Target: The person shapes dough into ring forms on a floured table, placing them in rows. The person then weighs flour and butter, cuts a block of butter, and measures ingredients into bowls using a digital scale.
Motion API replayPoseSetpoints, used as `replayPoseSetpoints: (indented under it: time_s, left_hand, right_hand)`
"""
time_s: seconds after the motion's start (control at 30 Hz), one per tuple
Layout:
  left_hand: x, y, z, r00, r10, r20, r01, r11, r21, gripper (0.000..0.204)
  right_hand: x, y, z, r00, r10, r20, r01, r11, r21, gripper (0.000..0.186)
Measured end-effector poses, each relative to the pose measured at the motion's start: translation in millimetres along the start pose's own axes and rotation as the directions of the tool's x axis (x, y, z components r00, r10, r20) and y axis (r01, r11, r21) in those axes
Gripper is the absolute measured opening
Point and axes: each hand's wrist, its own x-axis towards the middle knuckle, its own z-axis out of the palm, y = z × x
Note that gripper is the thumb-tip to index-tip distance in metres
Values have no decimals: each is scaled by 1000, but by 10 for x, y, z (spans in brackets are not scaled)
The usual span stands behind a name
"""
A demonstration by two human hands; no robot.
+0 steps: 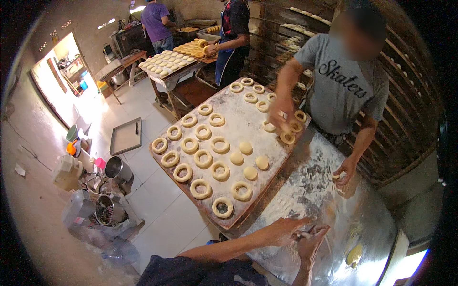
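My left hand and my right hand come together over the floured steel worktop, both with fingers curled close to each other; what is between them, if anything, I cannot make out. Just beyond my left hand is the corner of a floured wooden board bearing several pale dough rings and several round dough pieces. The nearest ring lies near that corner.
A co-worker across the worktop reaches over the board. Two more people stand by trays of dough behind. Racks line the right wall. Pots, buckets and a flat tray are on the tiled floor at left.
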Motion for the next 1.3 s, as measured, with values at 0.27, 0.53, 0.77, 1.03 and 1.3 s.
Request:
replayPoseSetpoints:
  time_s: [0.27,0.53,0.77,1.03,1.3]
  left_hand:
    - [-368,68,-225,987,-95,-129,1,810,-586,68]
    - [-440,220,634,526,3,-850,-91,994,-53,57]
    - [-573,381,1002,550,-287,-784,-30,932,-361,53]
    - [-665,665,916,547,-375,-748,-10,891,-453,49]
    - [-718,445,514,566,208,-798,-75,977,201,56]
  right_hand:
    - [-275,3,85,899,-261,352,398,822,-408,60]
    - [-777,-78,92,885,-15,466,-253,824,507,65]
    - [-991,-77,-258,921,-68,383,-218,726,652,47]
    - [-1123,-420,-207,944,6,330,-226,742,631,68]
    - [-791,-236,34,893,-43,448,-244,791,562,67]
